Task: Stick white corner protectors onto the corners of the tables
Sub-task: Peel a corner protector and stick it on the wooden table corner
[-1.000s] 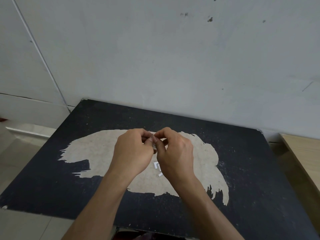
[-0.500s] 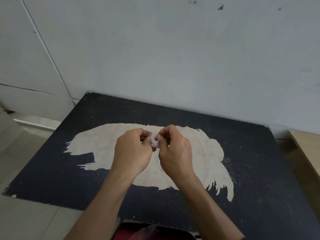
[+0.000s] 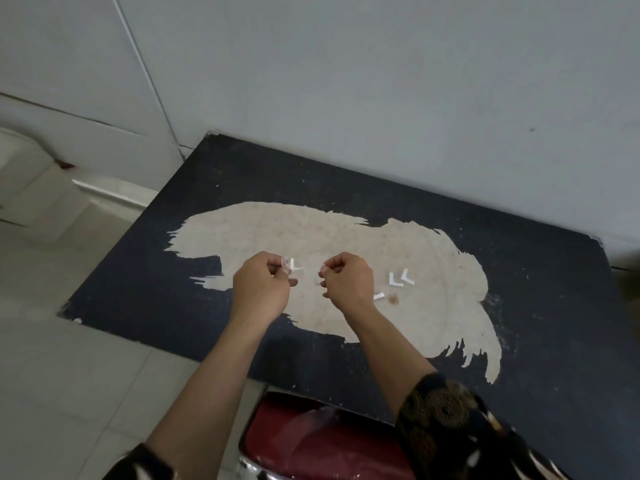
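Holding: left hand, fingers pinched on a white corner protector at frame centre, its V opening up-right.
Right hand: fingers curled shut; anything pinched there is too small to make out.
Spare protectors: loose on the table, right of centre, V's opening up-right.

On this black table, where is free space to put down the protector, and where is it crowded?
Free: the black strip between the worn patch and the wall, and the table's right side. Crowded: right of the right hand, where loose protectors lie. The left hand holds one protector.
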Tool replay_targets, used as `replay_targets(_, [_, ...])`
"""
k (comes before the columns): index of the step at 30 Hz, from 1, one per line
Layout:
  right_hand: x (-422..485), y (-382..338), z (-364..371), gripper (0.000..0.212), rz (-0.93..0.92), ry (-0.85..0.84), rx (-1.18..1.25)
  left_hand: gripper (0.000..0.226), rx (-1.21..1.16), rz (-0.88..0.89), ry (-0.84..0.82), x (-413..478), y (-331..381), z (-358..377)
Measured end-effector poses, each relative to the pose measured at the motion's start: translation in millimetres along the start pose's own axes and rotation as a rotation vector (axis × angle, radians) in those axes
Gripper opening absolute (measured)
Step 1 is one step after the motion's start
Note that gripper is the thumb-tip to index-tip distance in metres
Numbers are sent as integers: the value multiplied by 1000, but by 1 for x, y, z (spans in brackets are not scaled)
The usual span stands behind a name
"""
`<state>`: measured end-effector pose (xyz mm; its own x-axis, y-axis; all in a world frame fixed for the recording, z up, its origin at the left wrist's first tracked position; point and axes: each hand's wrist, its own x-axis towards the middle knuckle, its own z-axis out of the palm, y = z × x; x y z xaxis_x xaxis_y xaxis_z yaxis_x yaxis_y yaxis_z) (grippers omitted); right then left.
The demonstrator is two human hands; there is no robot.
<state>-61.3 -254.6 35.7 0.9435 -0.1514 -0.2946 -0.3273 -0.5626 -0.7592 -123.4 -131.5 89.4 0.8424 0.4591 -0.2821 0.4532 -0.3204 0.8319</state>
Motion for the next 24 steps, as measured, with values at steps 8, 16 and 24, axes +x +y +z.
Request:
replay_targets(8, [24, 17, 45, 6, 86, -60, -81, 6, -48, -110, 20, 7, -41, 0])
replay_targets(16, [33, 11, 57, 24, 276, -278, 176, 8, -133, -238, 63, 15, -71, -1])
replay_targets(24, [12, 31, 40, 28, 363, -122, 344, 10, -257, -287, 6, 15, -85, 0])
